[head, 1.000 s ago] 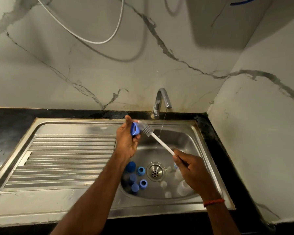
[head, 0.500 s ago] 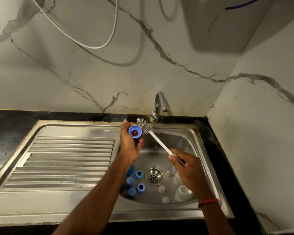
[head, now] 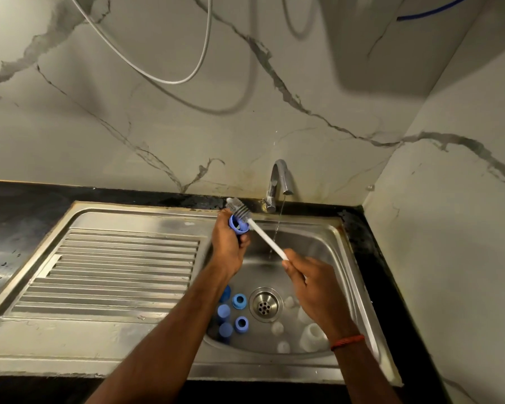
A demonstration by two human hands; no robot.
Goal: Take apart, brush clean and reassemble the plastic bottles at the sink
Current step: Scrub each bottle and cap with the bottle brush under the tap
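There's the blue collar (head: pixel 239 224), up over the back-left corner of the basin. The left hand (head: pixel 228 250) grips it with fingers curled round, so only its rim and open mouth show. The brush (head: pixel 240 207) lies across that mouth with bristles poking past the far edge; whether any reach inside is hard to tell. Its white handle slants down into the right hand (head: pixel 314 287), which is closed round the hidden end. A thin stream (head: pixel 278 225) drops from the tap (head: pixel 279 182) just beside the handle, contact unclear. Down in the sink (head: pixel 341 258), blue pieces (head: pixel 239 301) sit left of the drain (head: pixel 265 305), some covered by the left forearm. Whitish pieces (head: pixel 311 333) on the right are blurry, half behind the right wrist and its red thread (head: pixel 347 342). The ribbed draining board (head: pixel 123 272) is off to the left.
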